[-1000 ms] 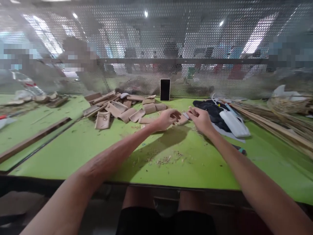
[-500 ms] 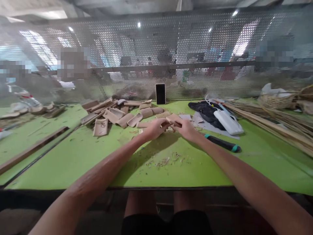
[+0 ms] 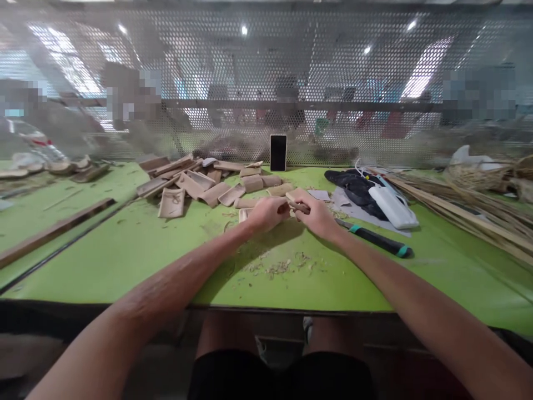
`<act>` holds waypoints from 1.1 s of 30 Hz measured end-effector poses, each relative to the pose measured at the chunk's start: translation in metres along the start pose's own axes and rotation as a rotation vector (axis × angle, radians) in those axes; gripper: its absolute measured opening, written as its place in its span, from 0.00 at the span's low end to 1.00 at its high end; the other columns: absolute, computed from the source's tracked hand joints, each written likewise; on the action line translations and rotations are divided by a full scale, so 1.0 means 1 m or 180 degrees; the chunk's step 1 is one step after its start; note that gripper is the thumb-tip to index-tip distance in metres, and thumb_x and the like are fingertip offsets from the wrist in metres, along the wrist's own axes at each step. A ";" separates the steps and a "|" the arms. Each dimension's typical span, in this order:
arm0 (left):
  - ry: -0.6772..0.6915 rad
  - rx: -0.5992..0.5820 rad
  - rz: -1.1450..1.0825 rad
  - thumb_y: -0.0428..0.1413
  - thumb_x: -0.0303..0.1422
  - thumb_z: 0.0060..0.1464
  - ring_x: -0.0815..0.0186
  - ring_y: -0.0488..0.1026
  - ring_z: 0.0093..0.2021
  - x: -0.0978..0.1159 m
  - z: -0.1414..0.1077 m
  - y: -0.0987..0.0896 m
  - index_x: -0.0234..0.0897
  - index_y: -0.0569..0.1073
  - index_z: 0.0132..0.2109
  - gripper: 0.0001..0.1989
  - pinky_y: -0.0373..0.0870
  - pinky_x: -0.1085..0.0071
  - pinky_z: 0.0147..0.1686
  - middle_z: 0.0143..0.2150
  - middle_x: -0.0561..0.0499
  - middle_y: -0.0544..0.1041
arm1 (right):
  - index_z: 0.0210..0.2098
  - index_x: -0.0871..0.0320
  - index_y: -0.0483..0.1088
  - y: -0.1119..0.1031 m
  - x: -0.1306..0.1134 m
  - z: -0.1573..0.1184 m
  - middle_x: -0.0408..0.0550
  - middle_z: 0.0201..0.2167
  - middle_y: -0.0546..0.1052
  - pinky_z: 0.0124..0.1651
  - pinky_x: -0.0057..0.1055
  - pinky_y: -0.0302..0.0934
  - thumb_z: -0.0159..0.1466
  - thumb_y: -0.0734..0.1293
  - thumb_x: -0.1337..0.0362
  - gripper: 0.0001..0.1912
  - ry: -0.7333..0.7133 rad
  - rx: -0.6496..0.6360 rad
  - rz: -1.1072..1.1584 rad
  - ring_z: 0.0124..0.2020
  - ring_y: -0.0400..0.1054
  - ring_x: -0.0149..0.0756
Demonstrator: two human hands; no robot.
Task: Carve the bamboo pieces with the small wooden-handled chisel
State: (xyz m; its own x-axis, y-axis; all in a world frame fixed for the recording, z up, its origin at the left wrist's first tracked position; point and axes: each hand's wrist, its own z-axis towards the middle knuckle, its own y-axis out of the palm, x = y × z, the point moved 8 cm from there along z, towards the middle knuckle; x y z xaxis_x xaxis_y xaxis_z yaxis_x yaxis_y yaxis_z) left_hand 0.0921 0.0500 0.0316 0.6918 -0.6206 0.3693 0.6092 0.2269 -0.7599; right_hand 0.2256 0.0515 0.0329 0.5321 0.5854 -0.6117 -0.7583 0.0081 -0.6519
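My right hand (image 3: 315,216) grips a short piece of split bamboo (image 3: 298,195), thumb on its near edge and fingers behind. Close beside it on the left, my left hand (image 3: 268,213) is closed, fingertips pinched near the bamboo's left end; whatever they hold is too small to make out. Below both hands, thin shavings (image 3: 283,268) lie scattered on the green tabletop (image 3: 166,261). A tool with a black and teal handle (image 3: 381,240) rests just right of my right hand, its blade partly hidden behind the wrist.
Several cut bamboo pieces (image 3: 214,193) are heaped beyond my left hand. A phone-like black panel (image 3: 278,153) stands against the perforated metal screen (image 3: 216,72). At right lie a dark cloth (image 3: 353,189), a white power bank-like block (image 3: 393,207) and long bamboo strips (image 3: 462,208). A wooden bar (image 3: 58,230) lies left.
My left fingertips have drawn slightly away from the bamboo piece, which my right hand still grips and has tilted a little. The camera view has tipped slightly downward.
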 end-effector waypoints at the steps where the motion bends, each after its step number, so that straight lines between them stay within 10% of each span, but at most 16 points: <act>1: -0.0006 0.0013 0.0003 0.57 0.26 0.54 0.68 0.68 0.26 0.000 0.000 0.000 0.35 0.72 0.28 0.07 0.58 0.72 0.28 0.25 0.52 0.75 | 0.38 0.60 0.77 0.001 0.002 0.000 0.49 0.29 0.76 0.35 0.35 0.56 0.59 0.66 0.67 0.09 0.0019 -0.0006 0.0034 0.30 0.66 0.39; 24: -0.0058 0.0307 0.0304 0.57 0.27 0.57 0.65 0.71 0.29 0.007 -0.005 -0.003 0.37 0.71 0.30 0.07 0.61 0.70 0.30 0.31 0.48 0.78 | 0.37 0.59 0.75 0.009 -0.005 -0.002 0.47 0.30 0.79 0.39 0.34 0.62 0.61 0.64 0.67 0.08 0.0071 -0.0286 0.0672 0.33 0.72 0.39; 33: 0.0095 0.0066 -0.0074 0.56 0.26 0.57 0.61 0.75 0.37 0.007 -0.005 0.000 0.34 0.74 0.46 0.09 0.69 0.68 0.37 0.40 0.46 0.79 | 0.29 0.59 0.75 -0.004 0.015 0.003 0.46 0.23 0.74 0.32 0.33 0.53 0.63 0.66 0.61 0.10 0.0221 -0.0025 0.0303 0.26 0.63 0.35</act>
State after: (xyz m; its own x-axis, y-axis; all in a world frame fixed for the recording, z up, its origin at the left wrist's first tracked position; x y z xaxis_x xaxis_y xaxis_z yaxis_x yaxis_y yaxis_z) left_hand 0.0948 0.0417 0.0313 0.6657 -0.6479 0.3702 0.6330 0.2274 -0.7400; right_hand 0.2356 0.0630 0.0276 0.4829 0.5257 -0.7003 -0.8037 -0.0513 -0.5928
